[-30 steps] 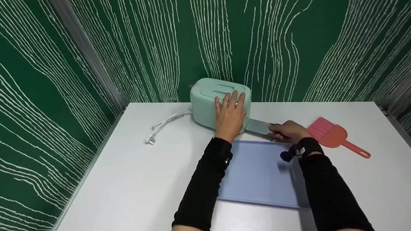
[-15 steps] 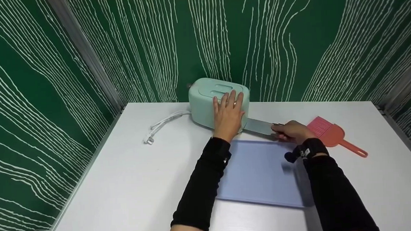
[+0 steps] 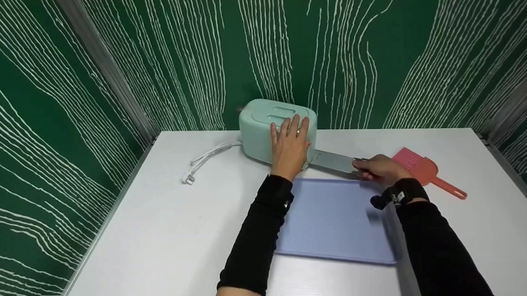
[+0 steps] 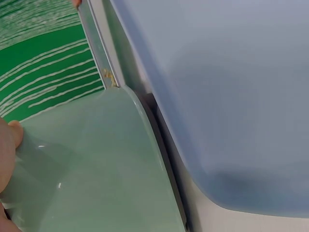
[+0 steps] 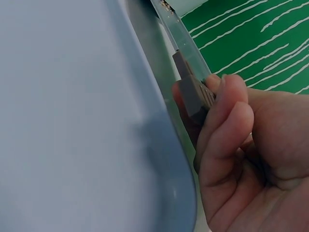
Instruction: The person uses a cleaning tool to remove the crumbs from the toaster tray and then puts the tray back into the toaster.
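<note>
Crumb tray, pinched by right grip, projects farther right from toaster, far on desk, than a second ago. Left grip straight-fingered against toaster. I judge withdrawal advancing, unfinished.

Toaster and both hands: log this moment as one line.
left hand: rests on toaster; right hand: grips crumb tray; crumb tray: juts from toaster, crumbs on it; blue tray: on table, near toaster

- Glossy, rounded mint-green toaster, upright beneath your left hand.
- Flat silvery metal crumb tray, jutting from the toaster's base to your right hand, which pinches its brown handle; crumbs lie near the toaster.
</note>
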A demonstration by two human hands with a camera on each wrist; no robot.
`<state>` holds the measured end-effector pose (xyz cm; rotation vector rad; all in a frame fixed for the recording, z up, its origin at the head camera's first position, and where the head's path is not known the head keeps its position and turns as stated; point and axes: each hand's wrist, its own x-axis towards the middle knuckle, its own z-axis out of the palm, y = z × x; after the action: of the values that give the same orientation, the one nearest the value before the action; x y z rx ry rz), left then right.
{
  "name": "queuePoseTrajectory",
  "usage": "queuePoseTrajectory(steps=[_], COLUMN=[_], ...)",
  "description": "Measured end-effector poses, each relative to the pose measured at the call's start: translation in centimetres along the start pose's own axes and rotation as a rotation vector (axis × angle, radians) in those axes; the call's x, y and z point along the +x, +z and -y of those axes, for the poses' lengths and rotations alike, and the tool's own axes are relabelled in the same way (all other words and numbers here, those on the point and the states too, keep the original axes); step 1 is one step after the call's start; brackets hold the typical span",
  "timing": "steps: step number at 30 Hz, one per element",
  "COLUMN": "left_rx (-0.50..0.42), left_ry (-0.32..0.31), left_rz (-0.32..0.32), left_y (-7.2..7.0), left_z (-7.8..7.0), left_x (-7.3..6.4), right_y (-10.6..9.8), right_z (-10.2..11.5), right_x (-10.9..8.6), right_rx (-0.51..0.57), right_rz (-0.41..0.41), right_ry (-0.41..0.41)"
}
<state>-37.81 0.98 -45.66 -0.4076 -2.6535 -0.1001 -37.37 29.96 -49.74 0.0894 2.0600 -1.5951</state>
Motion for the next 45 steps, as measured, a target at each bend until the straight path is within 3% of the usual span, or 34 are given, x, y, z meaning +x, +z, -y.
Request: queuePoseTrajectory(steps=[20,29,39,45], left_rx=[-0.023,0.015,0.001,-0.006], left_ry=[0.008,0.017,-0.008,-0.007], left_rz=[0.004,-0.062,0.035,0.044], left_y=[-0.2,0.0,-0.3,-0.6], left_z=[-0.4,-0.7,-0.5,-0.3], left_x=[-0.4,-0.5,-0.3,-0.1], right_y=[-1.4,-2.0,-1.7,-1.2], right_z=[-1.7,-2.2,-2.8,-3.0], right_x=[-1.9,-2.8,-3.5,-4.1], right_rx=[-0.036,-0.001,0.049,0.121], right_rz=[-0.011,-0.003,-0.022,-0.03], right_ry=[-0.011,-0.054,-0.098,-0.12])
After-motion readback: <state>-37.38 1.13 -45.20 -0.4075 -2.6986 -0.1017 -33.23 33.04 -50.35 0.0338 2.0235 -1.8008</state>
